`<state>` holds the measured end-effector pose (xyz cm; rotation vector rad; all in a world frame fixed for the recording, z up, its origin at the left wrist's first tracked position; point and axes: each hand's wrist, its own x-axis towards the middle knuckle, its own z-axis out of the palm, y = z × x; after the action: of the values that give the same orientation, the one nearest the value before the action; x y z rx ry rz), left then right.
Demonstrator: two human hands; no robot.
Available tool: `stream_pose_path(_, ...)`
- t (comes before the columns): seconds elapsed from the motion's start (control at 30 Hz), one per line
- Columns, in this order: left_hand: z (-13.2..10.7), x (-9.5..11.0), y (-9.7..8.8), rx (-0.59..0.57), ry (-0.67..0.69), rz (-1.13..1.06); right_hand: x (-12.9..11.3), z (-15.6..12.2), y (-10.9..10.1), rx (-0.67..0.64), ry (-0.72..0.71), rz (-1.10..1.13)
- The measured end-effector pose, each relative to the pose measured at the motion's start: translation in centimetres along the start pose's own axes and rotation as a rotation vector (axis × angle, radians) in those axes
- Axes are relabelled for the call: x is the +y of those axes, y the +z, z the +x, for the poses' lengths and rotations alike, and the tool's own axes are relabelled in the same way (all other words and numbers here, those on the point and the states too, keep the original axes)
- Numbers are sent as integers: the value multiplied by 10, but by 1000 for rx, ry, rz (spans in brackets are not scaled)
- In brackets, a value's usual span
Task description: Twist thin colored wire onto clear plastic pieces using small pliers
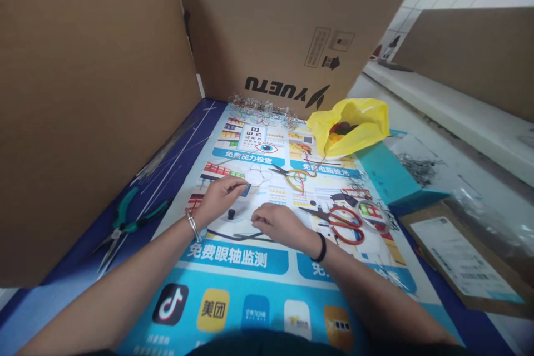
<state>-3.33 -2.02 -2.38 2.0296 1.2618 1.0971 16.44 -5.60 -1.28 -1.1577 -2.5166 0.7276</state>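
Observation:
My left hand (pixel 220 200), with a silver bangle at the wrist, is closed in a pinch over the printed poster sheet (pixel 237 275). My right hand (pixel 283 225), wearing a black band, has its fingers curled together just to the right. Whatever the fingertips hold is too fine to make out. Thin, faint wire loops (pixel 262 179) show just beyond the left fingertips. Small scissors with yellow handles (pixel 295 179) lie past the hands. Right of my right hand are red-handled scissors (pixel 344 224), with a clear round spool or ring (pixel 372 217) beside them.
Teal-handled pliers (pixel 122 227) lie at left near straight wires (pixel 164 147). Tangled wire (pixel 267 108) runs along the cardboard wall (pixel 271 28). A yellow bag (pixel 354 122), a teal box (pixel 386 172) beside dark wire pieces, and a brown labelled package (pixel 467 258) are at right.

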Motion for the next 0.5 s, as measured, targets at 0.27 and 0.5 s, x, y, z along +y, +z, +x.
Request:
stream_pose_path(0.27, -1, 12, -1, -295, 394, 295, 19, 7, 1, 197, 46, -22)
stream_pose_path(0.5, -4, 31, -3, -355, 535, 716, 14, 11, 8, 231, 20, -311)
